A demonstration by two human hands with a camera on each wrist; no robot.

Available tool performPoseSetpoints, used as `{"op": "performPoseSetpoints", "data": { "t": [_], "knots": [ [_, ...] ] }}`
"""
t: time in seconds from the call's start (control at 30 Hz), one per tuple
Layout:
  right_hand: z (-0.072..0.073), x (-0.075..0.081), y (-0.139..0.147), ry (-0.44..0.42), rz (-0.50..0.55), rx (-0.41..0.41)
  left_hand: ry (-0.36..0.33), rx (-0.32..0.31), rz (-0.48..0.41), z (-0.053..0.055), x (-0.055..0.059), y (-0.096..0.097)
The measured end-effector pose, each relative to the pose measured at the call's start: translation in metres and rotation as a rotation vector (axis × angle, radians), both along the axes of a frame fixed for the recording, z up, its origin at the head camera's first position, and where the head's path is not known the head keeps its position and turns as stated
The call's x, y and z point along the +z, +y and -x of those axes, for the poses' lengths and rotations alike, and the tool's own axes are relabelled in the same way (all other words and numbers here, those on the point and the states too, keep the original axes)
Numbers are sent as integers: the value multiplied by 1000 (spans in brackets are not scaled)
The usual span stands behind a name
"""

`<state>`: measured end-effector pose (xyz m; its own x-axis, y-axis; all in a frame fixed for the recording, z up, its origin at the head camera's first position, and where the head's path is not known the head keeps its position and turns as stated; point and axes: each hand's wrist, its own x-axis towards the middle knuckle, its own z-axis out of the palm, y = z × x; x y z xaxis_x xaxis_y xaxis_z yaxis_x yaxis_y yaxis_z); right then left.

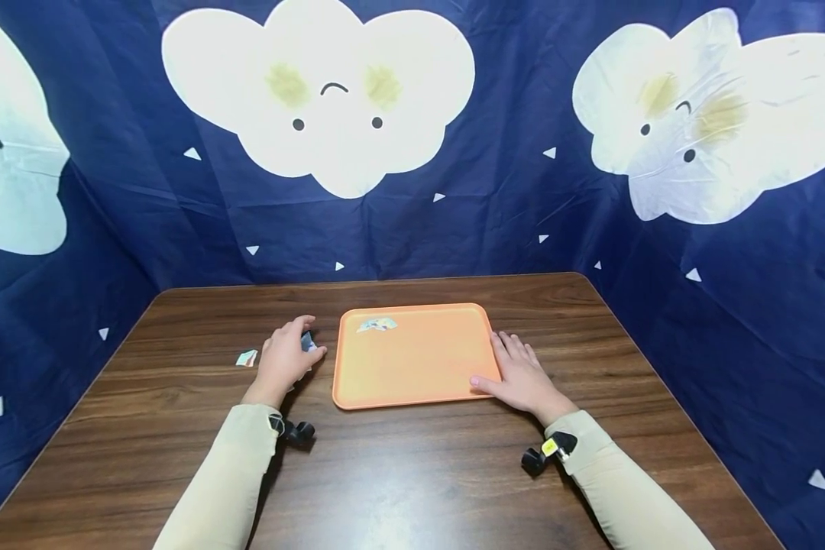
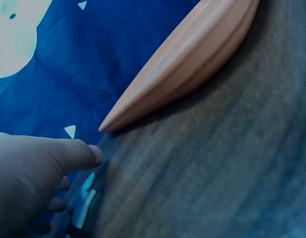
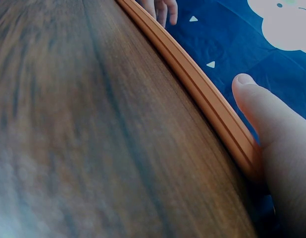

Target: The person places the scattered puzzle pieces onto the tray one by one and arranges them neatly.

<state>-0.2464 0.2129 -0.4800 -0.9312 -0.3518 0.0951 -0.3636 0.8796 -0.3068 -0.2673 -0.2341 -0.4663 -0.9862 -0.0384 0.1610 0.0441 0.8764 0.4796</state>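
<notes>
An orange tray (image 1: 415, 359) lies on the table, with a patch of small, printed flat pieces (image 1: 376, 325) in its far left corner. My right hand (image 1: 520, 376) rests at the tray's right edge, thumb over the rim and fingers extended along the side. Left of the tray, my left hand (image 1: 287, 357) hovers low over a dark bluish piece (image 1: 308, 341), its thumb and fingers spread apart. In the left wrist view, light-edged pieces (image 2: 83, 206) show beneath the thumb (image 2: 76, 153), while the palm partly hides the other fingers. Another pale piece (image 1: 246, 357) lies just left of that hand.
The brown wood-grain table (image 1: 399, 466) has rounded far corners. Behind and beside it hangs a dark blue curtain (image 1: 399, 237) with white clouds and small triangles. Each wrist wears a strap with a small black camera (image 1: 299, 433).
</notes>
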Motion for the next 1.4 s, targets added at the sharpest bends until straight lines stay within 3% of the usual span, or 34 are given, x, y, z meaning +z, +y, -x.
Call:
{"op": "performPoseSetpoints", "data": {
  "t": [0.17,0.43,0.7,0.87,1.17,1.4],
  "knots": [
    [0,-3,0,13,3,9,-2,31,29,0,-8,-3],
    [0,-4,1,16,4,7,32,64,91,-4,-9,-5],
    [0,-6,2,16,-1,1,19,-15,-1,-1,-7,-7],
    [-1,-6,2,12,6,0,-8,-56,-13,-1,-3,-6],
    [0,-3,1,20,1,5,-69,23,70,0,8,-1],
    [1,-3,1,19,0,4,-115,57,62,3,14,3]
  ]
}}
